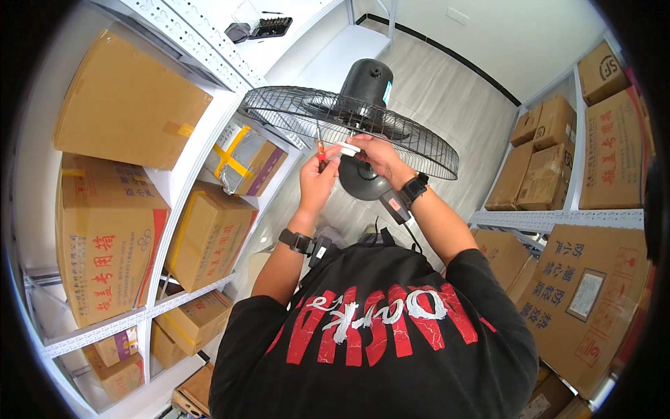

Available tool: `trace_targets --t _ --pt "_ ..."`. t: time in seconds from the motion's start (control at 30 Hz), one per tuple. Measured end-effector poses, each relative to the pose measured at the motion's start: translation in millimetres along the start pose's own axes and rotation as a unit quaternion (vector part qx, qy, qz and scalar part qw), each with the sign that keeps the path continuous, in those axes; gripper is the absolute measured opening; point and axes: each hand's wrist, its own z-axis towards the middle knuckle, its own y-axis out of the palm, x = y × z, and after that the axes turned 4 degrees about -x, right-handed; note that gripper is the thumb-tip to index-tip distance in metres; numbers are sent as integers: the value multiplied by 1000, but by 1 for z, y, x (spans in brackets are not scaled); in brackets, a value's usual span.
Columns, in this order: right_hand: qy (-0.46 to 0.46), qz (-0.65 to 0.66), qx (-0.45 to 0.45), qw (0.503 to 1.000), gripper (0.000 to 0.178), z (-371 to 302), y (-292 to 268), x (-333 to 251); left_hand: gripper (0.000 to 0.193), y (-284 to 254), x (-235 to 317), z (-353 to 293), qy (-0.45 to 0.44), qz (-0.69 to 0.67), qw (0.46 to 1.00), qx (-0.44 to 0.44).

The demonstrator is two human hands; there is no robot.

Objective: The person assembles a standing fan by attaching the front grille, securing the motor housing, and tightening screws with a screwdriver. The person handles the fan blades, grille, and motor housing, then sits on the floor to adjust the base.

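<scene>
A black standing fan [366,80] is in front of me, its wire grille [434,155] tilted and its round base [364,184] on the floor. My left hand [318,183] is closed around a screwdriver [322,152] with a red and black handle, its shaft pointing up toward the grille. A small white round plastic piece [347,149] is pinched in the fingers of my right hand [382,160], close to the fan's centre. My left fingertips reach the edge of this white piece; whether they grip it too, I cannot tell.
White metal shelves with cardboard boxes [132,98] line my left side. On my right, more boxes [586,293] fill a rack [537,220]. A black bit set [271,28] lies on the white surface at the upper left. Grey floor [447,84] extends behind the fan.
</scene>
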Motion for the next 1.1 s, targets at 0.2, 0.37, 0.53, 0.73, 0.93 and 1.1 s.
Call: trace_targets --t 0.2,0.37,0.53,0.73,0.93,1.1 --pt "2 -18 7 1000 13 0 9 0 28 -11 -11 1 -80 -41 989 118" --pt "-8 -2 3 1000 7 3 6 -1 31 -7 1 1 -106 -21 994 10" --pt "-11 -44 35 998 5 -1 6 2 21 -5 0 -3 -28 8 999 -26" --pt "-15 -37 39 998 7 0 12 0 38 -14 -11 20 -176 -108 975 86" --pt "-31 5 6 999 22 3 8 2 36 -1 -1 25 -230 -126 965 -20" --pt "-27 -10 20 999 24 1 16 -1 43 8 -19 22 86 220 968 87"
